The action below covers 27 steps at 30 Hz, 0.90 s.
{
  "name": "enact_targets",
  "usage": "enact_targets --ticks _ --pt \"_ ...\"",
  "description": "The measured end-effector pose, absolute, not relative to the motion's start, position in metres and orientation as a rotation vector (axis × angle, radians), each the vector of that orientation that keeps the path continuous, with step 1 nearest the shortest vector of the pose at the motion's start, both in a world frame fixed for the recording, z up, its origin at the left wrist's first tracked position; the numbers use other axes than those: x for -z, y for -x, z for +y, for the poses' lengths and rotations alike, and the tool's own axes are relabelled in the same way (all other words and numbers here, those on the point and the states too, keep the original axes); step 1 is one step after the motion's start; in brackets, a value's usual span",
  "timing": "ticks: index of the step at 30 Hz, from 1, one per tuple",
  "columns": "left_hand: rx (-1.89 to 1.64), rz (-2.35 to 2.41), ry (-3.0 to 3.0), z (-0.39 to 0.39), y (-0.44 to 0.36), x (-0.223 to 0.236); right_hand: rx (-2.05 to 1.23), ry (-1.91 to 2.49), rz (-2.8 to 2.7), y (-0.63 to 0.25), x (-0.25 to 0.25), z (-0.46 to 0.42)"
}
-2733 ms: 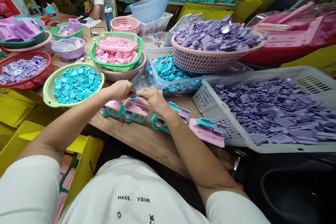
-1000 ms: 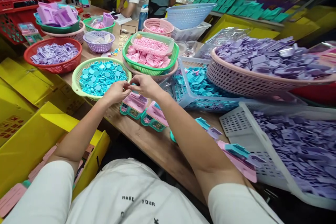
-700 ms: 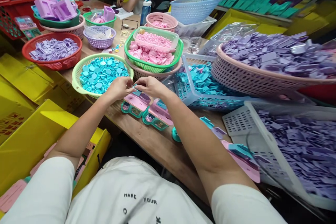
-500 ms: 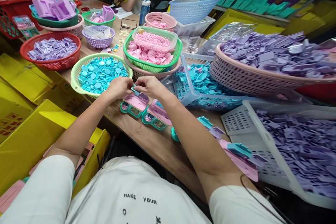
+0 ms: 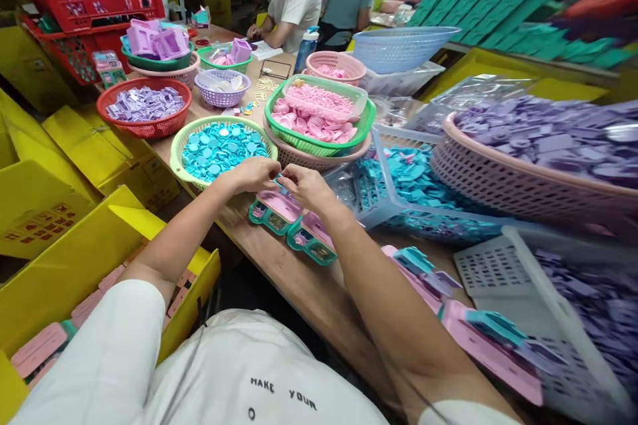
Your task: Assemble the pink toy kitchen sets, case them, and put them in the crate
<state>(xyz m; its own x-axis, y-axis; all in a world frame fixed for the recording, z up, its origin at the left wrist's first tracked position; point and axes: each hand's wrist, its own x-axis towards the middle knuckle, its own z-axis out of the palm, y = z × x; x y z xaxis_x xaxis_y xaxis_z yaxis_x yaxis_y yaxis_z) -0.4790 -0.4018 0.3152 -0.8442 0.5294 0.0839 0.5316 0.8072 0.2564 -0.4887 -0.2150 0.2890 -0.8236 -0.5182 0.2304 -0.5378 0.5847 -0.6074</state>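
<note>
Our left hand (image 5: 255,174) and right hand (image 5: 313,190): fingertips pinching small blue piece (image 5: 279,178) above pink-and-teal case (image 5: 277,208). We judge piece light, stiff, slick; best gripped by edges.

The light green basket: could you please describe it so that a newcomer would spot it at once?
On the wooden table, look just past the left hand. The light green basket sits between a red basket of purple pieces and a bright green basket of pink pieces. Unlike those two, it holds round turquoise pieces.
</note>
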Motion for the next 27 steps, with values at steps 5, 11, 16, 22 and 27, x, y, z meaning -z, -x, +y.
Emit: enact_targets --ticks 5,11,16,22,27 --pt "0.405 -2.849 1.053 -0.412 0.493 -0.306 -0.967 -0.859 -2.766 0.479 -0.282 -0.211" --pt "0.412 -2.868 0.993 -0.403 0.491 -0.297 -0.721 -0.919 -2.883 0.479 -0.294 -0.210" --pt "0.755 -2.800 0.938 -0.428 0.485 -0.303 -0.514 -1.232 -3.113 0.506 -0.339 -0.220" --pt "0.685 -2.924 -0.052 -0.494 0.502 -0.306 -0.352 -1.315 -2.899 0.554 -0.345 -0.304" --pt "0.745 -3.007 -0.101 -0.494 0.525 -0.295 -0.079 -1.442 -2.900 0.581 -0.316 -0.352"
